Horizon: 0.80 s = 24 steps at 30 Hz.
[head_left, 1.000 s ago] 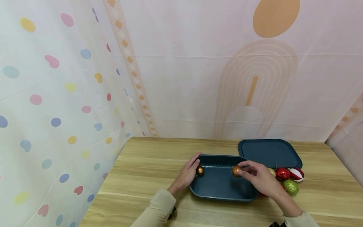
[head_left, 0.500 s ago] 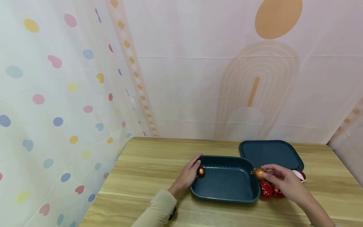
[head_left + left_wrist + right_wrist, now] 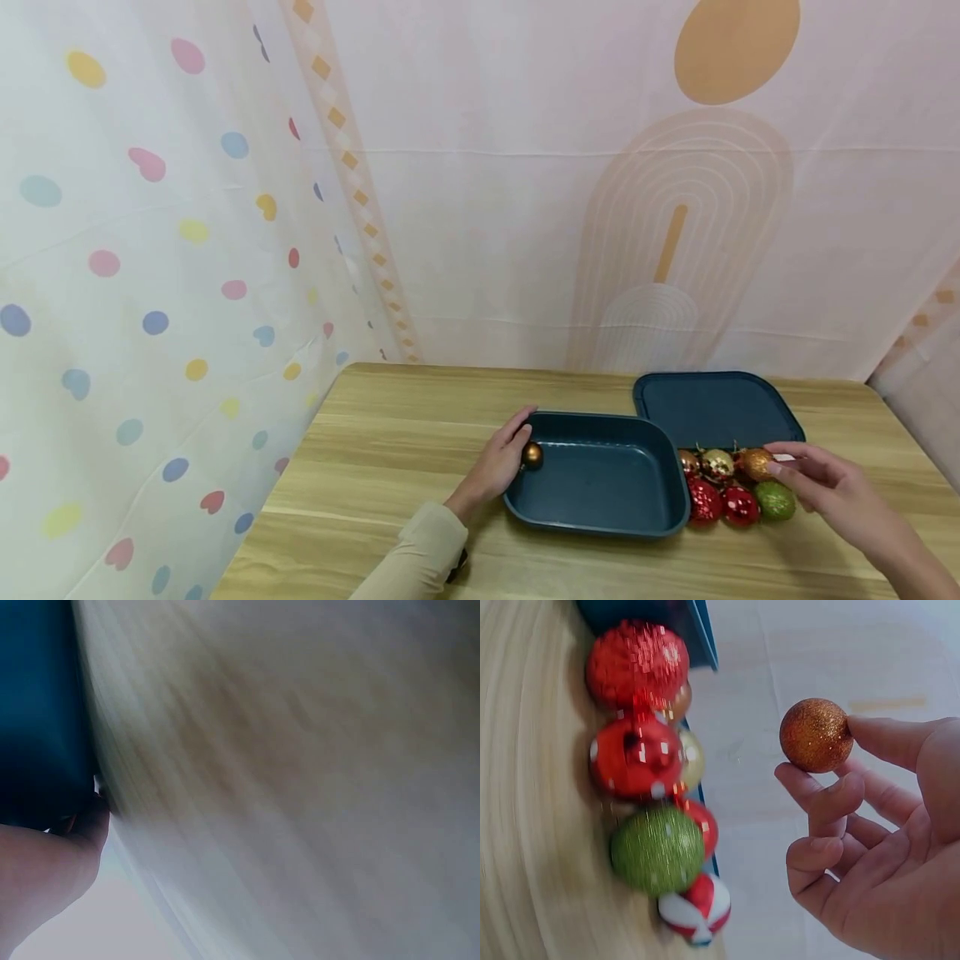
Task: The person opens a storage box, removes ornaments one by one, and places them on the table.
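Note:
My left hand (image 3: 495, 460) grips the left side of a deep dark blue container (image 3: 600, 492), thumb over the rim. Close to that thumb, a small shiny copper bauble (image 3: 532, 455) lies inside the container. My right hand (image 3: 843, 492) pinches an orange glitter bauble (image 3: 816, 735) between thumb and fingertips; the right wrist view shows it held apart from the others. Below and beside it sit several baubles on the table: a green one (image 3: 660, 851), a shiny red one (image 3: 637, 756), a rough red one (image 3: 637, 666) and a red-and-white striped one (image 3: 696, 907).
Behind the baubles a flat dark blue lid (image 3: 716, 408) lies on the wooden table (image 3: 420, 400). A gold bauble (image 3: 717, 465) stands in the group, against the container's right side. A patterned curtain (image 3: 480, 208) hangs behind the table.
My right hand has moved right with the orange glitter bauble, from over the container to over the bauble group. My left hand keeps its grip on the container.

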Available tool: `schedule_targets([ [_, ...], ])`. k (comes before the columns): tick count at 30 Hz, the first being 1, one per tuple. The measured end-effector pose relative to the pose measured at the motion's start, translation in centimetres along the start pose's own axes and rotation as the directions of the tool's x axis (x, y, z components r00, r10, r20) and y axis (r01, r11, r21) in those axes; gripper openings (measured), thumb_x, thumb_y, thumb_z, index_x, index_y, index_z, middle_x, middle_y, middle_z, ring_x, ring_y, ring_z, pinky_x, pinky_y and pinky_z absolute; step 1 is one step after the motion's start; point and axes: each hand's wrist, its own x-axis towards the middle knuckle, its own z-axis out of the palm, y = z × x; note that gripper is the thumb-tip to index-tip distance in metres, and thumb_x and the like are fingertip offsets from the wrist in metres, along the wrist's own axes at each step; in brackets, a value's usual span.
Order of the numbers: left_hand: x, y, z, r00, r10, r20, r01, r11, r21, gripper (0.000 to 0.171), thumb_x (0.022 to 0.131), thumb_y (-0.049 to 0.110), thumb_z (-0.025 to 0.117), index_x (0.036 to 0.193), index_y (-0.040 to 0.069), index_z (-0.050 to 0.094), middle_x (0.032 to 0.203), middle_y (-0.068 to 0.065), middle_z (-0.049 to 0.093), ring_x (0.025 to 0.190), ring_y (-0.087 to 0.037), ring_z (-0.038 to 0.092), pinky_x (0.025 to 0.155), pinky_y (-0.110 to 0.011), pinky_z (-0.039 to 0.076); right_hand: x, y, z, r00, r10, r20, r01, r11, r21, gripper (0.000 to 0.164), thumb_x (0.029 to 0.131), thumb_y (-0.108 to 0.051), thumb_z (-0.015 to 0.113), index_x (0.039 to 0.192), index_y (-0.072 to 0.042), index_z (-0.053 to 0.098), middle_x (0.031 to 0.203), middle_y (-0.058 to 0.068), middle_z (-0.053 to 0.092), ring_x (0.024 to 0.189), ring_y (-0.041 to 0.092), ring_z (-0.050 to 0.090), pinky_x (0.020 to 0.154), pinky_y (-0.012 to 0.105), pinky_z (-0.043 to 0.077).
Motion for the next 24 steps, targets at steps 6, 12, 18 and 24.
schedule_targets([
  [6,-1.0,2.3,-0.2,1.0,-0.016,-0.002,0.016,1.0,-0.019,0.044,0.109,0.024,0.036,0.153,0.015,0.039,0.159,-0.007,0.034,0.149,-0.029,0.025,0.12,-0.054,0.018,-0.3,1.7,-2.0,0.999,0.048,-0.015,-0.048,0.999,-0.012,0.014,0.106,-0.036,0.047,0.116,-0.041,0.055,0.079,-0.001,0.056,0.062,0.018,0.045,0.053,0.033,0.039],
  [12,0.0,0.2,0.1,1.0,0.01,-0.003,-0.01,1.0,-0.02,0.046,0.11,0.03,0.035,0.154,0.017,0.037,0.16,-0.001,0.033,0.15,-0.025,0.023,0.121,-0.053,0.018,-0.7,3.4,-3.3,0.996,0.046,-0.072,-0.047,0.999,-0.024,0.028,0.107,-0.027,0.046,0.106,-0.055,0.05,0.08,-0.004,0.055,0.06,0.018,0.042,0.052,0.032,0.035],
  [18,0.1,-0.1,0.1,1.0,0.011,-0.004,-0.011,1.0,-0.024,0.046,0.109,0.032,0.035,0.154,0.019,0.038,0.159,0.0,0.034,0.15,-0.025,0.024,0.121,-0.053,0.019,-0.6,4.9,-3.7,0.995,0.02,-0.096,-0.02,1.0,-0.001,0.04,0.106,-0.018,0.047,0.101,-0.058,0.05,0.072,-0.004,0.05,0.056,0.019,0.04,0.05,0.034,0.03],
  [24,-0.4,1.1,0.1,1.0,-0.001,-0.005,0.001,1.0,-0.017,0.044,0.11,0.025,0.035,0.153,0.015,0.039,0.159,-0.005,0.034,0.15,-0.028,0.024,0.121,-0.054,0.018,-0.4,5.8,-4.1,0.996,0.089,-0.022,-0.09,0.996,-0.024,0.041,0.107,-0.014,0.042,0.101,-0.054,0.049,0.069,-0.002,0.046,0.055,0.018,0.041,0.051,0.033,0.033],
])
